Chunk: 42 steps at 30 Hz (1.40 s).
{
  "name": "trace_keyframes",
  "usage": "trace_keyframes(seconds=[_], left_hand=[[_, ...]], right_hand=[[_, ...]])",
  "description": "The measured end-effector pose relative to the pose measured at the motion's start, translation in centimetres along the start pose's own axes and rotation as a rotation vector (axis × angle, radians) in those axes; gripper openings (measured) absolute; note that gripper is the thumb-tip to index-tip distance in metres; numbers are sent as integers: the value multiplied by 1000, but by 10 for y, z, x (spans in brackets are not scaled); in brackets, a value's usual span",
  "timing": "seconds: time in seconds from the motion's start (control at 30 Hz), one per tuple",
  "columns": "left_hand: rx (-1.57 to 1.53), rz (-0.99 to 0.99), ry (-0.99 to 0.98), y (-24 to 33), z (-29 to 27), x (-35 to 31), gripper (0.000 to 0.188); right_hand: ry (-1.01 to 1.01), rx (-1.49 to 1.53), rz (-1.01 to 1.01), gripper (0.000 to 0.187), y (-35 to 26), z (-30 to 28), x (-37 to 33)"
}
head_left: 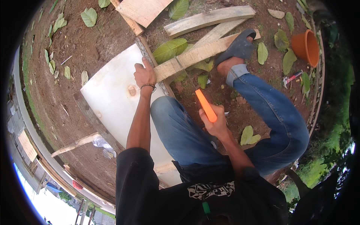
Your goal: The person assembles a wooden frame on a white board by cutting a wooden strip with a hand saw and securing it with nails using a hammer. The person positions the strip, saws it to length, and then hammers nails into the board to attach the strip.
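I have the right hand point(216, 120) closed around the orange handle point(205, 105) of a handsaw, fingers wrapped and the thumb side toward the body. The saw's blade point(182, 68) shows almost edge-on to me, a thin dark line running away from the handle and across a pale wooden plank point(202, 52); how deep it sits in the wood I can't tell. The left hand point(145, 76) is partly curled, one digit stretched forward, set right at the plank's left end over a white panel point(116, 90). It appears to touch that end, but its underside is hidden, so I can't say whether it grips the wood or only presses on it.

The plank's left end lies at the panel's edge, and the plank slants up to the right, where a foot in a dark grey sandal point(235, 48) rests on it. Just beyond, I see a thick, greyish beam point(210, 20) and another board point(217, 33) passing below it, with big green leaves point(170, 50) around them on the soil.

For containers, I find an orange-brown pot point(299, 45) off to the right, its mouth turned toward the right of my view; the part of its inside that shows is plain orange-brown wall. Near it lies a hammer point(292, 78) with some red on it.
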State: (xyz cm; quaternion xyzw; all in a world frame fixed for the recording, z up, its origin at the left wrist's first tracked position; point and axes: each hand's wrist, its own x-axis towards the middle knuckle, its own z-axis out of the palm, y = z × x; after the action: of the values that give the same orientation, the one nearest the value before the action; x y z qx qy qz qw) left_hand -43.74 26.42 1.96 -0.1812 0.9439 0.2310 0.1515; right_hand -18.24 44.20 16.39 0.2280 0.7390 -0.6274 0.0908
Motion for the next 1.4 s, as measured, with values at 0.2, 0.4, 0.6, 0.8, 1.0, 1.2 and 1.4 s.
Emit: trace_keyframes(seconds=[0.2,0.4,0.6,0.8,1.0,1.2,1.4], left_hand=[[19,-12,2,0,1,-12,63],[54,26,-20,-7,-6,1,61],[17,34,16,3,5,-6,58],[20,-14,39,-5,-2,-8,58],[-32,40,59,-5,-2,-3,55],[-108,32,55,-4,-2,-13,52],[-110,165,103,-16,6,-15,42]], right_hand=[[161,22,-141,10,12,11,-37],[-31,-65,11,9,6,-15,-30],[11,-9,61,17,5,-9,-4],[119,-3,-63,10,-12,-9,-75],[25,28,13,13,3,-1,-10],[3,-44,-10,10,-20,-10,-37],[3,-65,-11,18,-32,-36,-66]])
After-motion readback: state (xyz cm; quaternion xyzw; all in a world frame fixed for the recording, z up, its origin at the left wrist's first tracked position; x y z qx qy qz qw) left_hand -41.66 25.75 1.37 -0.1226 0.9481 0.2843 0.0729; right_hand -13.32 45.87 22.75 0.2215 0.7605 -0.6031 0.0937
